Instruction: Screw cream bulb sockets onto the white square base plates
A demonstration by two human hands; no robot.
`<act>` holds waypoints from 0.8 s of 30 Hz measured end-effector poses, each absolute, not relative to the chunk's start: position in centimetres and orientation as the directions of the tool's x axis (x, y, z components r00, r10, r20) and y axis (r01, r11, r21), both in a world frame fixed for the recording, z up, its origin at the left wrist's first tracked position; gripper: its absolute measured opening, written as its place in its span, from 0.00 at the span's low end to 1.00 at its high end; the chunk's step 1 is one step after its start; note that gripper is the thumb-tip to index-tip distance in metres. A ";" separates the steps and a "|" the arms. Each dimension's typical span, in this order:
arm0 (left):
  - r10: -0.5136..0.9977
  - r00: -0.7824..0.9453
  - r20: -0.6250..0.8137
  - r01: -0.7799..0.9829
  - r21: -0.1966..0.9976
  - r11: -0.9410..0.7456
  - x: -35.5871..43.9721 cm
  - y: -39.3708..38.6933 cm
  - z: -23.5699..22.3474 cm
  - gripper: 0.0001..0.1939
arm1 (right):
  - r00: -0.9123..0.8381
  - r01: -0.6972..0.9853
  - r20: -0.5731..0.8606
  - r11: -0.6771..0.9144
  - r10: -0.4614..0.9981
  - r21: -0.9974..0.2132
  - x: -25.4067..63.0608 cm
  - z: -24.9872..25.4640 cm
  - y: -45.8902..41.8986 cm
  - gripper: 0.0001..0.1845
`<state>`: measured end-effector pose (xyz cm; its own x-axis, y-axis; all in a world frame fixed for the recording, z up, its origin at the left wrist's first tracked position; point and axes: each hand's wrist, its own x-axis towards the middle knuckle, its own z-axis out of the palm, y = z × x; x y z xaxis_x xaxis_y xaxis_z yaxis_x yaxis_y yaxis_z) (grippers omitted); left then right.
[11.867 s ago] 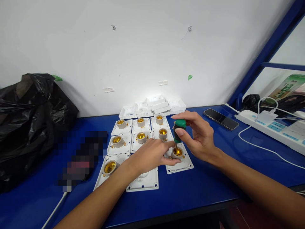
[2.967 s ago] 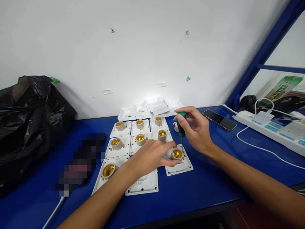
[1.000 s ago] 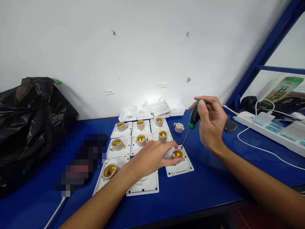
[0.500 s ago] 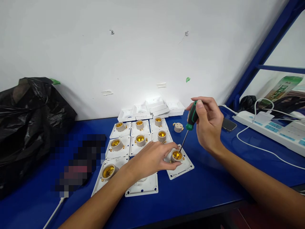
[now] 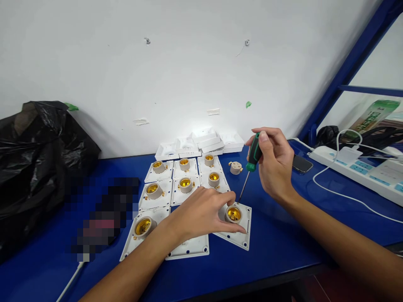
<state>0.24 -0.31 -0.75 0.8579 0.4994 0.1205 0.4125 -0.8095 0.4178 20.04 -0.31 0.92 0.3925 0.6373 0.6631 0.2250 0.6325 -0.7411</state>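
My right hand (image 5: 275, 163) is closed around the green-and-black handle of a screwdriver (image 5: 254, 157). Its thin shaft slants down, the tip near the far edge of a white square lamp holder base (image 5: 239, 239). On that base stands a round ceramic lamp socket (image 5: 233, 214) with a gold threaded inside. My left hand (image 5: 204, 212) curves its thumb and fingers around the socket and grips the lamp holder, the thumb lying over the plate. To the left, several similar lamp holders (image 5: 185, 184) lie in rows; my left forearm hides part of the nearest ones.
A loose ceramic socket (image 5: 235, 167) lies behind the screwdriver. White covers (image 5: 208, 142) are stacked against the wall. A phone (image 5: 302, 164), a power strip (image 5: 362, 170) and white cables are on the right; a black plastic bag (image 5: 44, 167) stands left on the blue table (image 5: 267, 256).
The lamp holder under my left hand has turned and shifted toward me. The screwdriver tip has come out of the socket to beyond its rim. My left thumb and fingers have spread wider.
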 end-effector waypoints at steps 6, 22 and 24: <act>0.475 0.877 0.079 0.354 0.562 -0.747 0.0 0.2 -0.7 0.22 | 0.390 0.210 0.649 0.623 0.653 -0.754 20.0 1.0 -0.4 0.12; 0.508 0.844 0.175 0.417 0.381 -0.825 0.2 -0.2 -0.8 0.26 | 0.329 0.143 0.620 0.611 0.712 -0.778 19.1 0.7 -1.0 0.10; 0.502 0.846 0.182 0.407 0.389 -0.826 0.2 -0.2 -0.9 0.27 | 0.320 0.167 0.625 0.607 0.712 -0.777 18.9 0.7 -1.1 0.10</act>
<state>0.22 -0.18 -0.87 0.8456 0.5019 0.1816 0.4069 -0.8264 0.3893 18.88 -1.13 0.69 0.3203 0.7119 0.6250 0.1672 0.6068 -0.7770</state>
